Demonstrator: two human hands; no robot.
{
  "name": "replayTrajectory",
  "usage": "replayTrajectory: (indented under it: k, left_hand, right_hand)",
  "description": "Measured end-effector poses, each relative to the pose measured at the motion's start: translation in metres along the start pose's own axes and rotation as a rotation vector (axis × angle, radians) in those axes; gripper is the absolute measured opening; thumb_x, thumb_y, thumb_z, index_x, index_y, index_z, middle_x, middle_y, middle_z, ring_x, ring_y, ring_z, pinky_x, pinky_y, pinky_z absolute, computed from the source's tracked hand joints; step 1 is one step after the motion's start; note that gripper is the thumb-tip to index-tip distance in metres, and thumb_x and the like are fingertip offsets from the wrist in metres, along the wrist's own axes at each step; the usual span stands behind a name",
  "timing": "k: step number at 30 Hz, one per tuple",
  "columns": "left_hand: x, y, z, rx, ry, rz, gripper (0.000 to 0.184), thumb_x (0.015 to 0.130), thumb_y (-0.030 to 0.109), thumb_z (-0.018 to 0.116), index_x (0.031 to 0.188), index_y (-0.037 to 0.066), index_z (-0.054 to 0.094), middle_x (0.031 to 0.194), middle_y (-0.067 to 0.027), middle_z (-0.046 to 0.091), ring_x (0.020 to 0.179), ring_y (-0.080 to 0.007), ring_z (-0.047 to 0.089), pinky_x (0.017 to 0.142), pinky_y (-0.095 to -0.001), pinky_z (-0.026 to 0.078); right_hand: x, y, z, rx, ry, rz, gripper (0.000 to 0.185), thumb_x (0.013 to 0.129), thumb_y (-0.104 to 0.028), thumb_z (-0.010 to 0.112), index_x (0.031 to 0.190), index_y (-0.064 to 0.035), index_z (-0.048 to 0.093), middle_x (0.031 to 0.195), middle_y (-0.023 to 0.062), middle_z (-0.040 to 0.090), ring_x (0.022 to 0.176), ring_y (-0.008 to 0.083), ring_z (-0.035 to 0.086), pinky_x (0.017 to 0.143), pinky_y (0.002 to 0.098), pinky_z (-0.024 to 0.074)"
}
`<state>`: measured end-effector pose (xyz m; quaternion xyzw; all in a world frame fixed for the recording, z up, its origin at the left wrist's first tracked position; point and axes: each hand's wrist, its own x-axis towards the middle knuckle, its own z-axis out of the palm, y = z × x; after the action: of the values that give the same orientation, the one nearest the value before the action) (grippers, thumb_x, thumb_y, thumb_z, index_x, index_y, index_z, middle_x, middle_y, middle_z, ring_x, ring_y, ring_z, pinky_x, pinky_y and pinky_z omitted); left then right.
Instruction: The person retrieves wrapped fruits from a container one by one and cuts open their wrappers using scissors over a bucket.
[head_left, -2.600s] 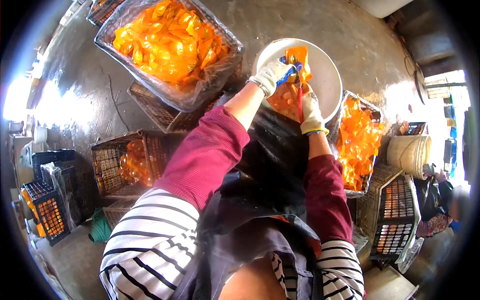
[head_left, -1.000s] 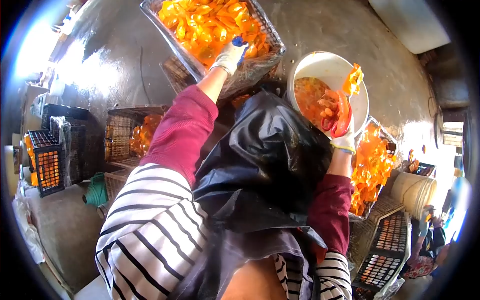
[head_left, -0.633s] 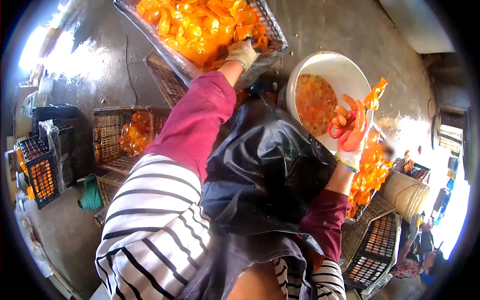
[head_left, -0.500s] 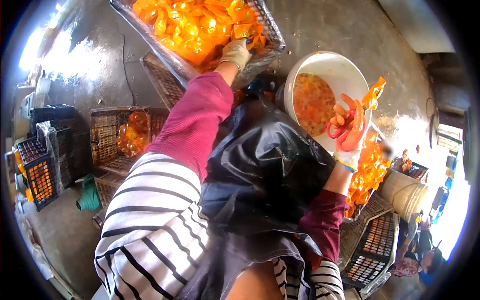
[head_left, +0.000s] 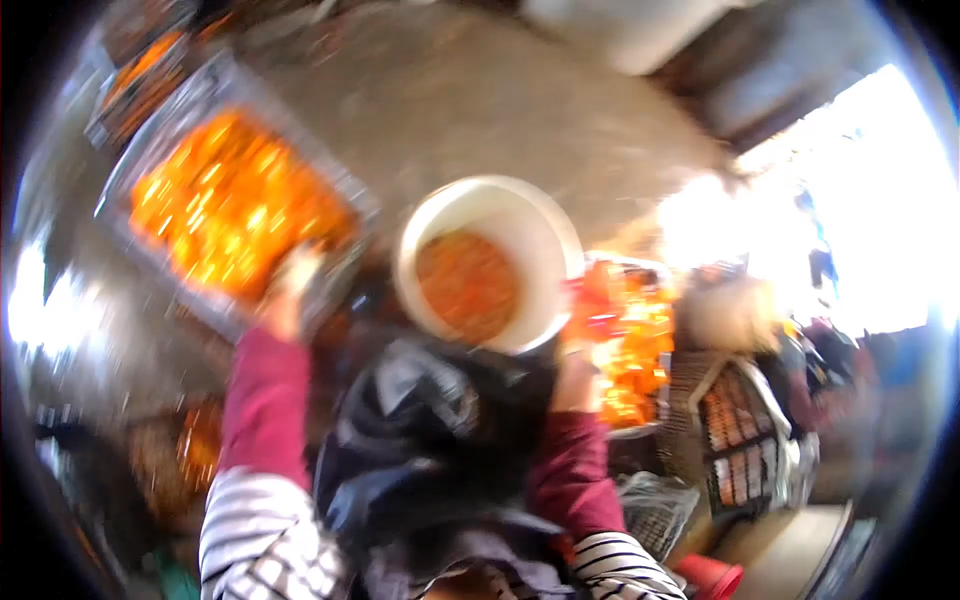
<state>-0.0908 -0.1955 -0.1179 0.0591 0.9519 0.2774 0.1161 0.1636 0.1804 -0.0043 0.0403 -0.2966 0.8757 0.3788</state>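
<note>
Shiny grey floor (head_left: 400, 100) across the far side, smeared by camera blur, with glare from a bright opening (head_left: 870, 190) at far right. To the left, a plastic-lined crate (head_left: 190, 110) heaped with orange pieces (head_left: 230, 200), and over its near side the left hand (head_left: 297, 272); outline too blurred, so cannot tell whether clenched, released or grasping a piece. Judging by the streaky shine, probably light, thin and pliable, perhaps slippery; best taken by a loose edge, pinched gently to avoid tearing. Beside the right rim of a white bucket (head_left: 530, 235), the right hand (head_left: 582, 335), next to a red-orange blur (head_left: 597, 295) too smeared to name; cannot tell the grip there either. Within the bucket, red-orange contents (head_left: 468, 285). Just to the right, a second crate (head_left: 640, 432) of similar pieces (head_left: 635, 350). Farther right, a pale pail (head_left: 725, 315); at near centre, a dark apron (head_left: 410, 410).
</note>
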Motion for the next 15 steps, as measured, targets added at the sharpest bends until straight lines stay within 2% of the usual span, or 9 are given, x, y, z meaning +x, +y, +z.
replayTrajectory:
  k: [1,2,4,6,9,11,12,14,15]
  left_hand:
    - [0.009,-0.011,0.005,-0.362,-0.135,0.16,0.038,0.084,0.029,0.054,0.114,0.006,0.058,0.1,-0.0154,0.064,0.095,-0.0264,0.059,0.081,-0.0348,0.045]
    - [-0.022,0.022,-0.013,-0.6,-0.068,-0.011,0.035,0.085,0.032,0.058,0.109,0.007,0.06,0.097,-0.0113,0.063,0.09,-0.0227,0.06,0.08,-0.0336,0.046]
    - [0.03,-0.06,0.023,-0.827,-0.209,-0.45,0.037,0.08,0.037,0.065,0.107,0.012,0.064,0.089,-0.0078,0.063,0.084,-0.0154,0.06,0.076,-0.0252,0.045]
    - [0.023,-0.086,0.034,-1.332,0.128,-0.247,0.043,0.081,0.039,0.062,0.117,0.015,0.059,0.105,-0.0039,0.06,0.096,-0.0146,0.056,0.079,-0.0281,0.044]
    - [-0.025,-0.039,-0.004,-1.823,0.402,-0.208,0.052,0.087,0.038,0.054,0.134,0.024,0.038,0.139,0.0075,0.036,0.123,-0.0138,0.037,0.089,-0.0365,0.039]
    - [-0.002,-0.082,0.026,-0.866,0.787,0.158,0.053,0.09,0.027,0.051,0.138,0.015,0.033,0.141,-0.0049,0.035,0.124,-0.0196,0.039,0.094,-0.0338,0.038]
    - [-0.019,-0.061,0.009,-0.455,0.924,0.184,0.053,0.091,0.022,0.05,0.139,0.012,0.03,0.141,-0.0094,0.034,0.124,-0.0216,0.04,0.095,-0.0326,0.037]
    - [-0.03,-0.058,-0.019,-0.231,0.742,0.285,0.052,0.092,0.018,0.049,0.139,0.005,0.03,0.139,-0.0152,0.035,0.12,-0.0229,0.043,0.096,-0.0296,0.036]
    - [-0.034,-0.047,-0.035,-0.471,0.595,0.312,0.06,0.082,0.004,0.059,0.136,0.003,0.033,0.142,-0.0128,0.033,0.129,-0.0245,0.034,0.104,-0.0327,0.029]
  right_hand:
    - [-0.005,0.001,0.005,0.139,0.033,-0.018,0.03,0.085,-0.033,0.05,0.102,-0.0084,0.055,0.089,0.0063,0.055,0.08,0.0218,0.052,0.075,0.0376,0.0435]
    - [0.013,0.004,-0.032,0.715,0.244,0.238,0.023,0.085,-0.027,0.051,0.095,-0.0074,0.056,0.077,0.003,0.052,0.07,0.0195,0.048,0.069,0.0331,0.0413]
    - [0.012,-0.001,-0.011,0.365,0.257,0.229,0.023,0.085,-0.029,0.05,0.078,-0.0084,0.045,0.068,0.0015,0.039,0.061,0.017,0.037,0.058,0.0301,0.0332]
    - [0.014,-0.002,0.001,0.107,0.221,0.218,0.032,0.087,-0.033,0.048,0.07,-0.007,0.042,0.064,0.0017,0.035,0.057,0.0159,0.033,0.052,0.0284,0.0276]
    - [0.008,0.001,0.004,-0.043,0.662,0.182,0.033,0.088,-0.036,0.05,0.089,-0.0032,0.048,0.085,0.0105,0.055,0.074,0.0228,0.053,0.066,0.0338,0.0429]
    - [0.001,0.01,-0.022,-0.059,0.645,0.174,0.043,0.086,-0.038,0.055,0.107,-0.0024,0.044,0.109,0.0192,0.058,0.095,0.0319,0.059,0.086,0.0443,0.0464]
    - [-0.003,0.012,-0.021,-0.063,0.621,0.187,0.044,0.086,-0.038,0.056,0.108,-0.0028,0.044,0.11,0.0193,0.058,0.094,0.0317,0.059,0.086,0.0442,0.0464]
    - [-0.006,0.016,-0.017,-0.08,0.567,0.229,0.044,0.085,-0.039,0.056,0.109,-0.0038,0.044,0.111,0.0195,0.058,0.093,0.0314,0.059,0.086,0.0439,0.0464]
    - [-0.005,0.017,-0.012,-0.116,0.565,0.271,0.046,0.085,-0.041,0.057,0.11,-0.0046,0.044,0.114,0.02,0.057,0.094,0.0317,0.059,0.086,0.0439,0.0462]
